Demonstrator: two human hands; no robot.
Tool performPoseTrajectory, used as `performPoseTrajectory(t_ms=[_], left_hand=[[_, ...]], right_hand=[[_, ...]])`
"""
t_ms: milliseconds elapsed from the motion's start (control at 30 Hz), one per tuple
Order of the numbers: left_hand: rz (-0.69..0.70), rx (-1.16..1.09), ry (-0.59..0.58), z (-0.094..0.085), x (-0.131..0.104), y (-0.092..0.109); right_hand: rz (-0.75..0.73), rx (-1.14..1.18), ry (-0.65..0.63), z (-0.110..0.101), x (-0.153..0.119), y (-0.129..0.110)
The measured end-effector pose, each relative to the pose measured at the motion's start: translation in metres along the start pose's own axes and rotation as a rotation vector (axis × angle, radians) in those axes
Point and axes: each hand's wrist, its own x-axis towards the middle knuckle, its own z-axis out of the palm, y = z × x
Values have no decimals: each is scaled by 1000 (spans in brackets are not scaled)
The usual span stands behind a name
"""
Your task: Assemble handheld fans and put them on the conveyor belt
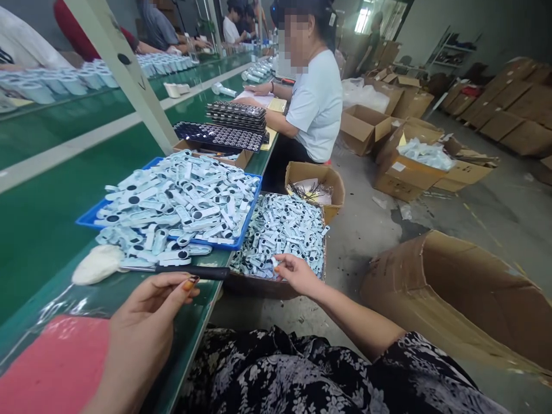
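1. The left hand (150,313) is near, over the bench (43,253); its thumb and fingertips are pinched together. Something small and dark shows at the tips, but I cannot tell whether it is a held thing.
2. The right hand (295,275) is over the near side of the box (269,287), grasping a small white piece (275,261) between thumb and fingers.
3. The box stands right of the bench, filled with pale blue parts (287,230).
4. More such parts lie heaped in the blue tray (248,231) on the bench and spill over its near edge.
5. A black handle (194,271) lies just beyond the left hand, with a white pad (97,264) at its left end.
6. A pink sheet (56,362) is near left.
7. Black trays (235,123) are stacked beyond the blue tray.
8. Farther right, a person (317,103) sits at the bench, arms on it.
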Motion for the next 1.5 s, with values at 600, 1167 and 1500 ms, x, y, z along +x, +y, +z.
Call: performPoseTrajectory(t_ms=[600, 1167, 1500], left_hand=[[114, 117, -70, 4, 4, -11], [86, 139, -95, 3, 6, -16], [134, 81, -118, 9, 4, -15]], right_hand=[[-146, -486, 264, -27, 77, -47], [-209, -789, 296, -61, 18, -26], [-381, -1142, 0, 8, 25, -26]])
